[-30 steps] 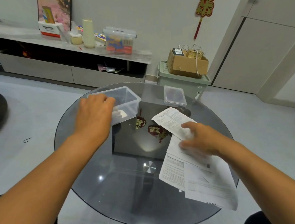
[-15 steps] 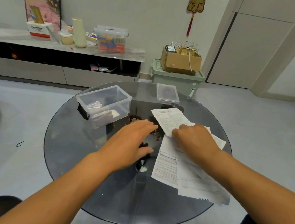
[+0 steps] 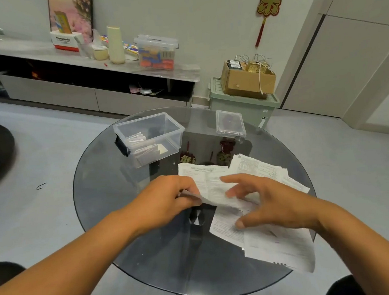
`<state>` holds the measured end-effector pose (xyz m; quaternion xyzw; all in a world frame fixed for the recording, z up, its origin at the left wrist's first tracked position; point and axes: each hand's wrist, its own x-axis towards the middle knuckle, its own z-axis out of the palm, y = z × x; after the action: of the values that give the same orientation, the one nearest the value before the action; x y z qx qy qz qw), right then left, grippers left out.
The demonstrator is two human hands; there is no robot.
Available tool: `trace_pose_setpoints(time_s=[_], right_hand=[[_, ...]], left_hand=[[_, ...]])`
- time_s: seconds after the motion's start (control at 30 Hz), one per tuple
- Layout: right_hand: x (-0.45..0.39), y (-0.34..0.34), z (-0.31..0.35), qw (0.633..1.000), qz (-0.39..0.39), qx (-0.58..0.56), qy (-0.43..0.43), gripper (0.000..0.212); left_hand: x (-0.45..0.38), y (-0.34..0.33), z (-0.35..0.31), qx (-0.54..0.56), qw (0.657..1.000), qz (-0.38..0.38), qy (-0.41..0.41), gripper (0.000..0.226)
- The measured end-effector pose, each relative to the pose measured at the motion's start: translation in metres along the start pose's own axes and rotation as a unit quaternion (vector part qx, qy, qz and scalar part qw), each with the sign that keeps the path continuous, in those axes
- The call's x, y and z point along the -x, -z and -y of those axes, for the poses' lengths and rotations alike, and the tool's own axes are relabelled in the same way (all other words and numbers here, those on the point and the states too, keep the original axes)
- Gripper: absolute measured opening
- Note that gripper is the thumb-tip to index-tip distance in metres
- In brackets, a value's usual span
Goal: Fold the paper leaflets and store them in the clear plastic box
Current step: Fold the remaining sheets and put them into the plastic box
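A white printed leaflet (image 3: 209,181) lies lifted at the middle of the round glass table (image 3: 125,224). My left hand (image 3: 165,201) pinches its left edge. My right hand (image 3: 271,201) hovers over its right side with fingers spread and holds nothing. More leaflets (image 3: 277,243) lie spread on the table under and to the right of my right hand. The clear plastic box (image 3: 150,137) stands open at the back left of the table, with several folded leaflets inside.
The box's clear lid (image 3: 230,123) lies at the back of the table. Red ornaments (image 3: 187,158) show through the glass. Behind the table stand a green bin (image 3: 244,105) carrying a cardboard box and a long low cabinet (image 3: 89,86).
My left hand came back from the plastic box to the table's middle and took hold of the top leaflet's left edge. My right hand let go of that leaflet and spread its fingers.
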<state>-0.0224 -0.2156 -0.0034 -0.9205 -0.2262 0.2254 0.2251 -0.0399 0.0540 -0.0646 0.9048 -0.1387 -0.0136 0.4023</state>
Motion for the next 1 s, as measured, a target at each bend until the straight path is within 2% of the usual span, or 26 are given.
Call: trace_pose_setpoints(time_s=[0.07, 0.17, 0.27, 0.4, 0.47, 0.53, 0.6, 0.67, 0.73, 0.8, 0.87, 1.0], right_hand=[[-0.004, -0.003, -0.009, 0.996, -0.036, -0.076, -0.004, 0.07], [-0.018, -0.019, -0.011, 0.982, -0.114, -0.15, 0.021, 0.056], [-0.031, -0.038, -0.006, 0.965, -0.185, -0.186, 0.016, 0.051], [-0.044, -0.05, -0.003, 0.953, -0.248, -0.169, -0.029, 0.069], [-0.049, -0.051, -0.002, 0.956, -0.252, -0.141, -0.048, 0.081], [-0.053, -0.05, -0.003, 0.955, -0.256, -0.14, -0.063, 0.084], [-0.055, -0.05, -0.004, 0.95, -0.269, -0.144, -0.067, 0.074], [-0.055, -0.05, -0.006, 0.947, -0.276, -0.151, -0.064, 0.063], [-0.055, -0.05, -0.007, 0.945, -0.274, -0.166, -0.057, 0.057], [-0.055, -0.047, -0.007, 0.941, -0.272, -0.196, -0.05, 0.052], [-0.054, -0.042, -0.006, 0.93, -0.268, -0.246, -0.051, 0.049], [-0.051, -0.032, -0.001, 0.91, -0.259, -0.323, -0.036, 0.04]], left_hand=[[0.004, -0.002, 0.002, 0.043, 0.999, 0.0, 0.02, 0.005], [0.007, -0.009, 0.001, 0.116, 0.992, -0.008, 0.041, 0.029], [0.007, -0.015, 0.0, 0.141, 0.987, -0.061, 0.056, 0.049], [0.002, -0.019, -0.006, 0.094, 0.983, -0.123, 0.098, 0.097], [0.0, -0.018, -0.008, 0.054, 0.983, -0.14, 0.106, 0.111], [0.0, -0.017, -0.009, -0.009, 0.984, -0.141, 0.107, 0.108], [0.001, -0.014, -0.008, -0.096, 0.981, -0.139, 0.094, 0.092], [0.002, -0.009, -0.007, -0.184, 0.974, -0.131, 0.023, 0.069], [0.002, -0.006, -0.005, -0.243, 0.966, -0.077, -0.051, 0.059], [0.004, -0.006, -0.006, -0.262, 0.963, -0.018, -0.061, 0.068], [0.005, -0.006, -0.007, -0.293, 0.953, -0.017, -0.078, 0.071], [0.0, -0.005, -0.004, -0.323, 0.937, -0.042, -0.129, 0.036]])
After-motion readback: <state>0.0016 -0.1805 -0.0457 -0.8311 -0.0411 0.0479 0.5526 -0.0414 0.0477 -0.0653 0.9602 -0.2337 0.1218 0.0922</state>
